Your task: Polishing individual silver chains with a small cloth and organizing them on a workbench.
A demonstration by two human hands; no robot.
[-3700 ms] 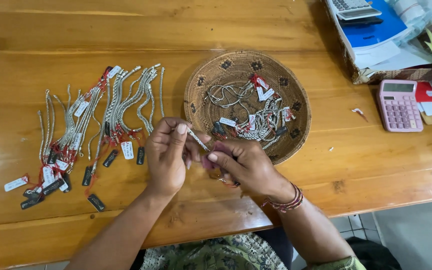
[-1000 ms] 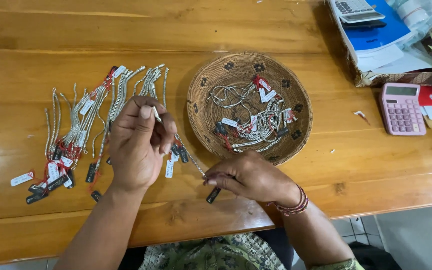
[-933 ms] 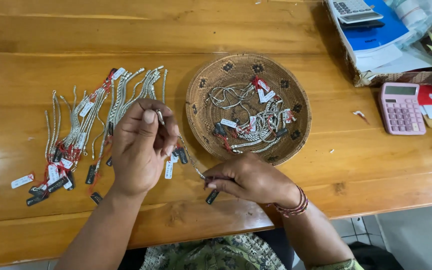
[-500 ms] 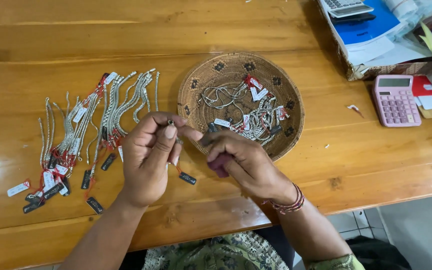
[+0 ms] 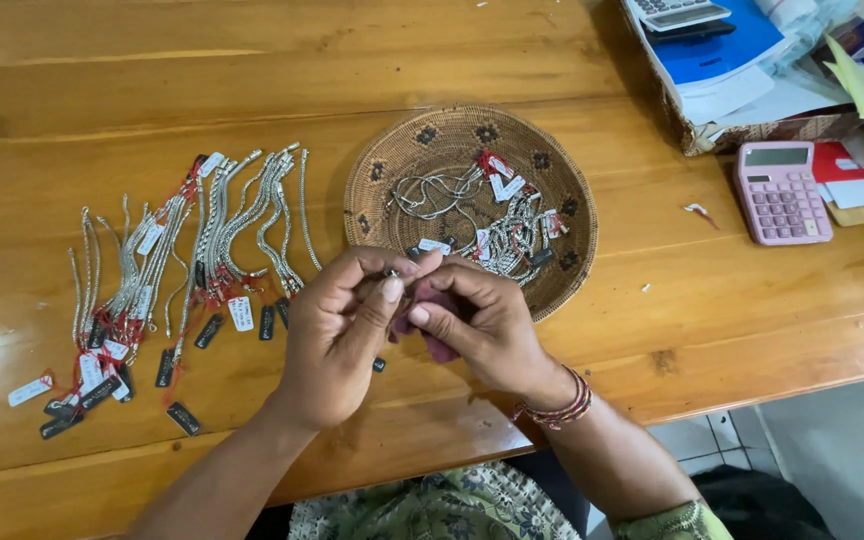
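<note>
Basically both hands up over the table (image 5: 652,330), just in front of the woven basket (image 5: 562,280): left hand (image 5: 337,345) pinching a silver chain (image 5: 390,272), right hand (image 5: 477,325) rubbing it, probably with pinkish cloth (image 5: 430,297).

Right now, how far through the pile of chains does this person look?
Done, it seems: rows of tagged silver chains lie side by side on the wooden table. In hand: the left hand and right hand meet over one small silvery piece with a pinkish cloth. Left: a tangled heap of tagged chains sits in the woven basket. The laid-out group looks larger.
</note>
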